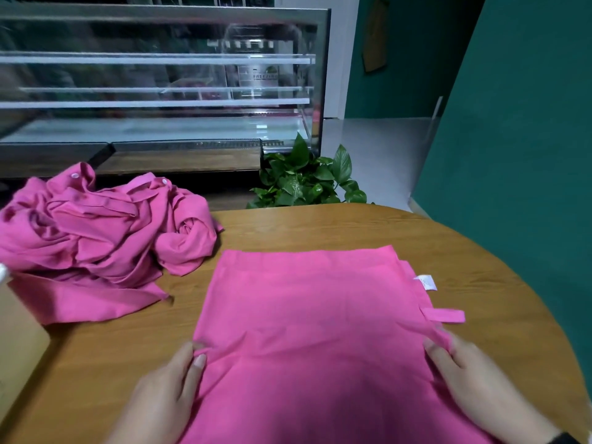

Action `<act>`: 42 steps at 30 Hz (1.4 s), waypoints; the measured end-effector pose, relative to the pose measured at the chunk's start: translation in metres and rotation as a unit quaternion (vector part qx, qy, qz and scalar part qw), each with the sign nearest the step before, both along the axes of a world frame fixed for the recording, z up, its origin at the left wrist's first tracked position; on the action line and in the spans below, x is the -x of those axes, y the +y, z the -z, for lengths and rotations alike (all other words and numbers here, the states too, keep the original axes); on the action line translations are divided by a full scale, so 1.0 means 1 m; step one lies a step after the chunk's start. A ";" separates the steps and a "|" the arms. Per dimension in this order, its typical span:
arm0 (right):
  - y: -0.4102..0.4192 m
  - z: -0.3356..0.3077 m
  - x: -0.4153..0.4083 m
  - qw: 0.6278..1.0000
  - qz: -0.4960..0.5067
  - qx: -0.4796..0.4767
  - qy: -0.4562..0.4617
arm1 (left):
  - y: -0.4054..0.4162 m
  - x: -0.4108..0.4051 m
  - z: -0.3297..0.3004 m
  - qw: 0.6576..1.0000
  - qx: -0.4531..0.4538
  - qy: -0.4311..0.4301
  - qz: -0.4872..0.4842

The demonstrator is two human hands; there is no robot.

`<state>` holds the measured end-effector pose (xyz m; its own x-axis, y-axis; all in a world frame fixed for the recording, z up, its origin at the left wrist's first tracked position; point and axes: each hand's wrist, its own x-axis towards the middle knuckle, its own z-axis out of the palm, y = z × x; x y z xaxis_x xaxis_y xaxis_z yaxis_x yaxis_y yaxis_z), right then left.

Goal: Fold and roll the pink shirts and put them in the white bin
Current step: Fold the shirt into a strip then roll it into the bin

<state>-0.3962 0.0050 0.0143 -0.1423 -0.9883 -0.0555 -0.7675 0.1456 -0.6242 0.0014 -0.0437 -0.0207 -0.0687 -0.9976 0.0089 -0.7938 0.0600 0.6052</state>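
A pink shirt (307, 315) lies flat and folded into a rectangle on the round wooden table (352, 225), with a white label and a small pink tab showing at its right edge. My left hand (166, 392) pinches the shirt's left edge between thumb and fingers. My right hand (477, 379) pinches the right edge the same way. A heap of crumpled pink shirts (96, 238) sits at the table's left. The white bin is hardly in view, unless it is the white bit at the far left edge.
A brown cardboard box (16, 341) stands at the left edge of the table. Behind the table are a green potted plant (304, 181), a glass display case (160, 84) and a green wall (512, 123) to the right.
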 end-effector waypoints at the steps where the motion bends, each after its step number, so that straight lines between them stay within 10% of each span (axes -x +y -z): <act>1: 0.004 -0.011 -0.002 1.000 -0.003 -0.004 -0.007 | 0.003 -0.001 -0.012 1.000 -0.005 0.019 -0.009; 6: -0.046 -0.063 0.003 0.993 0.040 0.104 -0.029 | -0.063 0.008 -0.065 0.988 0.144 0.055 -0.020; 13: -0.140 -0.011 0.022 0.995 0.058 -0.077 0.022 | -0.160 0.020 -0.005 0.998 0.055 -0.034 -0.016; 26: -0.177 0.013 0.026 0.977 0.115 -0.090 0.153 | -0.189 0.025 0.003 0.988 0.074 -0.136 -0.014; 31: -0.157 -0.003 -0.010 0.945 0.089 0.188 0.252 | -0.164 0.050 -0.036 0.944 0.269 -0.181 0.067; 36: -0.144 0.030 -0.087 0.976 -0.107 0.031 0.187 | -0.124 0.105 -0.007 0.951 0.088 -0.184 0.232; 42: -0.145 0.050 -0.047 0.969 -0.066 -0.018 0.236 | -0.127 0.082 0.022 0.952 0.046 -0.248 0.174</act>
<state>-0.3496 -0.1400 -0.0357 -0.0336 -0.9982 -0.0498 -0.9797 0.0428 -0.1960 -0.0803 -0.1707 -0.0431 -0.4135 -0.9102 -0.0248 -0.9028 0.4063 0.1406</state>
